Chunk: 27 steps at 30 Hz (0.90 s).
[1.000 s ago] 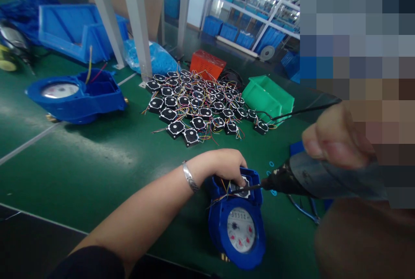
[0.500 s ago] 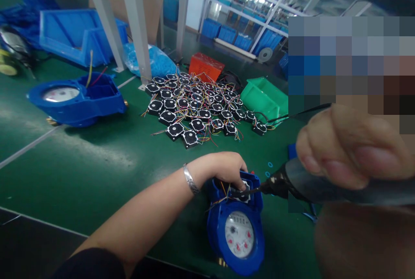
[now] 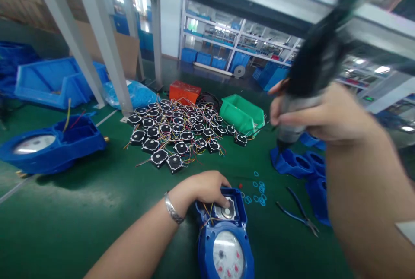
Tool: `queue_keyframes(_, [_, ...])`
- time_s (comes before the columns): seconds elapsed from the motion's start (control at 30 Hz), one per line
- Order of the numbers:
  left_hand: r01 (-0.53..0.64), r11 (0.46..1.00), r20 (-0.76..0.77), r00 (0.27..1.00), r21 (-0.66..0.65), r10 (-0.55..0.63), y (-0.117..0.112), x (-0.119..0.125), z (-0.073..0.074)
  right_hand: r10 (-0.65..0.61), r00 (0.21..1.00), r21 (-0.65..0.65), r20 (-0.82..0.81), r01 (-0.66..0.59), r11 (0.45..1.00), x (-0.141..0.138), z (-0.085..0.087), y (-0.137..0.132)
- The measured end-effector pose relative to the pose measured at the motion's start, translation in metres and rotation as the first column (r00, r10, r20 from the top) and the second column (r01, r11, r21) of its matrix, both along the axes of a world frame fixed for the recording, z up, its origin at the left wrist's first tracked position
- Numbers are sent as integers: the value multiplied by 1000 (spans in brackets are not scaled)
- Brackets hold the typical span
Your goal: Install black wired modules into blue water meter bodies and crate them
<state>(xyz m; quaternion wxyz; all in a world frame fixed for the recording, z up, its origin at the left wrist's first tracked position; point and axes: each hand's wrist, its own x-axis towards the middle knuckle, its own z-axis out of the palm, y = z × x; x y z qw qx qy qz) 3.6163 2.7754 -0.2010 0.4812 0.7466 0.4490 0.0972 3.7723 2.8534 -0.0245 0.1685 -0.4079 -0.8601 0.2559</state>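
My left hand (image 3: 209,187), with a silver bracelet on its wrist, grips the upper end of a blue water meter (image 3: 249,255). The thumb presses on a square black-and-white module (image 3: 222,213) inside the meter's open compartment, where thin coloured wires come out at the left. Higher up at the right, my right hand (image 3: 316,117) is closed around a dark electric screwdriver (image 3: 313,61), partly blurred. Its tip points down, apart from the meter, and appears in front of several blue plastic housings (image 3: 292,164).
Many black wired modules (image 3: 175,162) lie spread across the green table, before an orange box (image 3: 184,92) and a green bin (image 3: 243,112). Pliers (image 3: 300,212) and small blue rings (image 3: 261,199) lie right of the meter. Another blue meter (image 3: 74,151) stands left, near a blue bin (image 3: 48,82).
My right hand has lifted the screwdriver off the module and swung it up and away, now tip-down. My left hand stays on the meter. The view has shifted, showing the pliers and housings.
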Motion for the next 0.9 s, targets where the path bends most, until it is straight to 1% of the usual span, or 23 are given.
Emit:
queue_keyframes(0.03, [-4, 1000, 4, 1000, -11, 4, 0, 1, 0, -61, 982, -8, 180, 64, 998, -4, -16, 10])
queue_keyframes(0.07, [-6, 1000, 13, 1000, -22, 6, 0, 1, -1, -148, 902, 30, 407, 149, 988, -7, -36, 21])
queue_keyframes(0.1, [-9, 999, 16, 1000, -31, 10, -1, 1, -2, -167, 767, 74, 620, 154, 985, -6, -58, 32])
queue_keyframes(0.13, [-13, 999, 15, 1000, -34, 14, -1, 2, -2, -176, 710, 82, 682, 166, 983, -4, -82, 42])
queue_keyframes(0.2, [-21, 999, 7, 1000, -33, 21, -1, 1, -2, -176, 650, 67, 739, 190, 980, 6, -127, 57])
queue_keyframes(0.23, [-27, 999, -1, 1000, -35, 27, -1, 1, -2, -181, 620, 60, 763, 210, 976, 12, -147, 62])
queue_keyframes(0.3, [-35, 999, -18, 999, -37, 35, 0, 0, -3, -196, 582, 60, 789, 245, 968, 25, -179, 67])
queue_keyframes(0.33, [-35, 999, -24, 999, -39, 34, 0, 0, -3, -205, 574, 63, 793, 257, 964, 30, -189, 69])
queue_keyframes(0.37, [-32, 999, -30, 999, -37, 31, 1, 0, -4, -213, 574, 67, 791, 264, 962, 34, -196, 71])
queue_keyframes(0.43, [-21, 999, -42, 999, -31, 20, 3, 2, -5, -228, 594, 79, 771, 266, 961, 40, -203, 74])
queue_keyframes(0.53, [-12, 1000, -81, 997, -14, 11, 5, 6, -4, -253, 647, 109, 719, 255, 961, 44, -199, 79])
queue_keyframes(0.57, [-23, 1000, -100, 995, 16, 25, 4, 6, -1, -264, 662, 123, 701, 253, 960, 44, -196, 78])
queue_keyframes(0.63, [-76, 990, -94, 992, 117, 87, -1, -1, 9, -286, 685, 156, 670, 247, 956, 45, -190, 68])
queue_keyframes(0.67, [-135, 974, -56, 987, 183, 148, -5, -10, 17, -290, 716, 155, 635, 250, 956, 46, -188, 58])
queue_keyframes(0.7, [-217, 945, 10, 975, 244, 221, -10, -24, 26, -288, 764, 123, 578, 267, 956, 48, -186, 45])
queue_keyframes(0.73, [-329, 900, 101, 944, 286, 314, -16, -44, 34, -279, 822, 56, 497, 290, 955, 51, -186, 28])
queue_keyframes(0.77, [-493, 811, 181, 870, 315, 459, -22, -68, 42, -272, 884, -52, 380, 314, 948, 54, -187, 9])
queue_keyframes(0.8, [-647, 684, 228, 761, 338, 607, -28, -95, 49, -281, 924, -195, 259, 335, 922, 58, -189, -12])
queue_keyframes(0.83, [-768, 528, 236, 624, 363, 745, -34, -125, 55, -294, 942, -328, 162, 332, 884, 62, -192, -33])
queue_keyframes(0.87, [-844, 352, 204, 458, 404, 865, -40, -153, 59, -334, 939, -431, 81, 335, 838, 65, -196, -55])
queue_keyframes(0.9, [-862, 220, 116, 303, 456, 946, -46, -180, 63, -360, 933, -531, 22, 316, 787, 67, -199, -76])
